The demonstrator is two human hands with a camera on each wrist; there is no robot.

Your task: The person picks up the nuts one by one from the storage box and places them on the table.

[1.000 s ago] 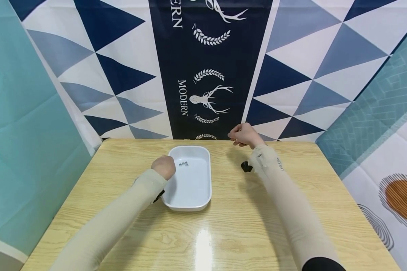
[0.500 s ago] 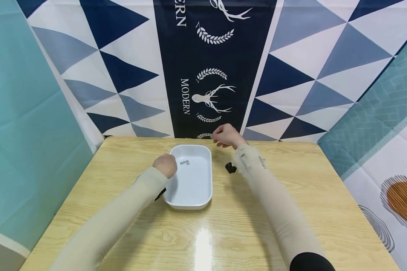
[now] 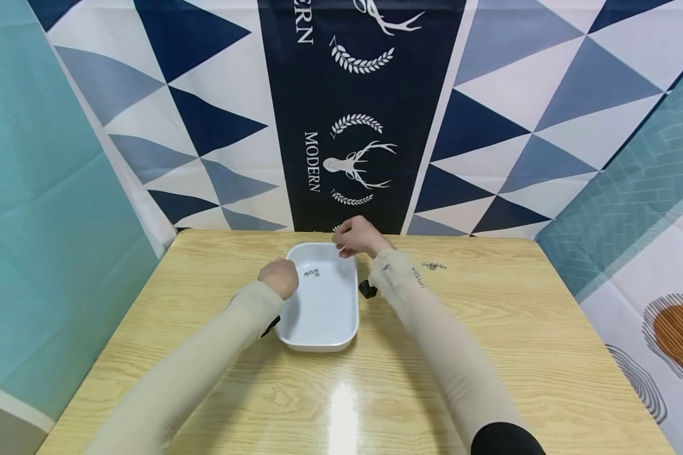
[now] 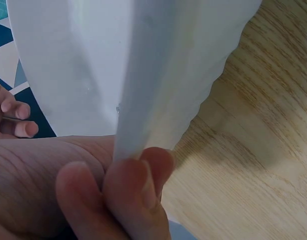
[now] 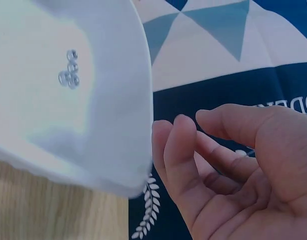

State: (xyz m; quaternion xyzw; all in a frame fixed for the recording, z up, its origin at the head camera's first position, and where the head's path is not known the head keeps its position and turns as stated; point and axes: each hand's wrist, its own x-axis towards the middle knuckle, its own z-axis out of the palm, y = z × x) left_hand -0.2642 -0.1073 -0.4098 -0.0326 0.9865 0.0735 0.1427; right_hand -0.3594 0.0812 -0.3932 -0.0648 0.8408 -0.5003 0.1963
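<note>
A white, deep tray (image 3: 357,306) stands on the wooden table; its wall (image 5: 121,100) fills much of the right wrist view. My left hand (image 3: 279,278) grips the tray's left rim, and in the left wrist view its thumb and fingers (image 4: 128,185) pinch that edge. Several small clear beads (image 5: 71,70) lie together on the tray's floor. Above the tray's far right corner is my right hand (image 3: 360,236), its thumb and fingertips (image 5: 181,132) brought close together. Nothing shows between them, though something tiny could be hidden there.
A small row of clear beads (image 3: 434,266) lies on the table (image 3: 489,354) to the right of the tray. A patterned cloth (image 3: 370,95) hangs behind the table's far edge. A black wrist device (image 3: 367,289) hangs under the right wrist.
My right hand has moved left from over the table's right part to the tray's far right corner, uncovering the beads on the table. My left hand stays on the rim.
</note>
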